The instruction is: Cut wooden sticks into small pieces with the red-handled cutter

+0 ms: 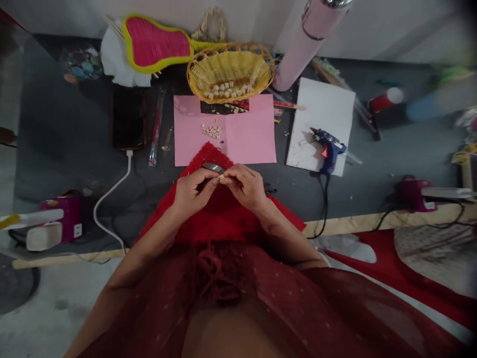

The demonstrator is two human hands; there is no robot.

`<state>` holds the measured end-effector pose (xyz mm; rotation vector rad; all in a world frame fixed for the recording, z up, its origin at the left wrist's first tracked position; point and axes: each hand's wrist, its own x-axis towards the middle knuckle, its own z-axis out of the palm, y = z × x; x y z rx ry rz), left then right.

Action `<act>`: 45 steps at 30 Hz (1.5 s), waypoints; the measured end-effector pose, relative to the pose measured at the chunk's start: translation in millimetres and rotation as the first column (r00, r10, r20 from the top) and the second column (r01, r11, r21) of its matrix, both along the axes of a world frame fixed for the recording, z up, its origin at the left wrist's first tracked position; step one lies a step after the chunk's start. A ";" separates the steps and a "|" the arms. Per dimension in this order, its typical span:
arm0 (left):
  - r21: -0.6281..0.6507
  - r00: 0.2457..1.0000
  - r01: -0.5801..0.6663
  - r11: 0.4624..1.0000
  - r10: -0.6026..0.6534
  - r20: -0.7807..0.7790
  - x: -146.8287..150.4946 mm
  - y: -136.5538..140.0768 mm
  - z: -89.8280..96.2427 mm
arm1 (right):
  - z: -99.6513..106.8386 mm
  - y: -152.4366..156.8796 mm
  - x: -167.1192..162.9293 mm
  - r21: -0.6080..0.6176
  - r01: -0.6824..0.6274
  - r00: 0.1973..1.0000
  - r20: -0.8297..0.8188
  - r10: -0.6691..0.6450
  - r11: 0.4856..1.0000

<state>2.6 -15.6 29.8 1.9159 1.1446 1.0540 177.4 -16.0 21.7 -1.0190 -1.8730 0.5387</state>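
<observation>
Small pale piece: from where I stand, it sits between the two hands, a tiny pale piece held above the red cloth at the near edge of the worktop.
Left hand: the left hand has thumb and forefinger pinched on one end of it.
Right hand: the right hand meets it from the other side, its fingers closed at the tip of the same piece; how firmly, I cannot tell.
Silver thing: a shiny metal object lies on the cloth just beyond the fingers, partly covered, so I can't say what it is.
Pink card: the pink card bears a loose heap of little pale bits, near the cloth's far corner.
Basket: the wicker basket behind it holds chunkier pale cubes.
Glue gun: the blue glue gun rests on a white board, well to the right of both hands.
Good handling: I'd keep the pinch light and square, steady both wrists, and work low over the cloth, so a slipped piece lands softly where it shows.
</observation>
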 end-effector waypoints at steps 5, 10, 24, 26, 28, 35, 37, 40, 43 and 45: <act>0.020 0.999 0.005 1.000 -0.004 -0.041 -1.3 -0.9 -0.7 | -1.5 0.1 0.7 -0.001 -0.020 1.000 0.011 0.020 1.000; 0.057 0.998 0.011 0.998 -0.008 -0.055 -2.0 -0.7 -1.5 | -2.7 0.2 1.3 -0.005 -0.019 0.999 0.025 0.019 1.000; 0.078 0.996 -0.008 0.997 0.015 -0.090 -0.2 -1.0 -2.1 | -6.5 1.0 2.6 -0.065 -0.039 0.998 0.042 0.042 0.997; 0.084 0.996 -0.010 0.996 0.018 -0.093 -0.2 -1.0 -2.0 | -6.5 0.9 2.8 -0.061 -0.034 0.998 0.046 0.037 0.998; 0.097 0.996 -0.007 0.995 0.016 -0.091 -0.5 -1.0 -1.7 | -6.1 0.8 2.8 -0.053 -0.031 0.998 0.049 0.034 0.998; 0.107 0.995 0.009 0.994 0.002 -0.096 -2.3 -1.4 -1.0 | -5.2 0.3 2.6 -0.021 -0.055 0.998 0.013 0.055 0.998; 0.105 0.995 0.007 0.994 0.003 -0.097 -2.4 -1.8 -0.9 | -5.4 0.1 2.6 -0.034 -0.051 0.998 0.028 0.052 0.998; 0.103 0.995 0.005 0.995 0.005 -0.096 -2.3 -2.2 -1.1 | -5.6 -0.3 2.7 -0.050 -0.042 0.998 0.051 0.044 0.998; 0.099 0.996 -0.003 0.995 0.012 -0.091 -1.9 -2.4 -1.3 | -5.5 -0.3 2.6 -0.034 -0.034 0.997 0.062 0.036 0.999; 0.104 0.996 -0.002 0.995 0.011 -0.083 -1.7 -2.4 -1.3 | -5.5 -0.1 2.5 -0.020 -0.037 0.998 0.050 0.038 0.999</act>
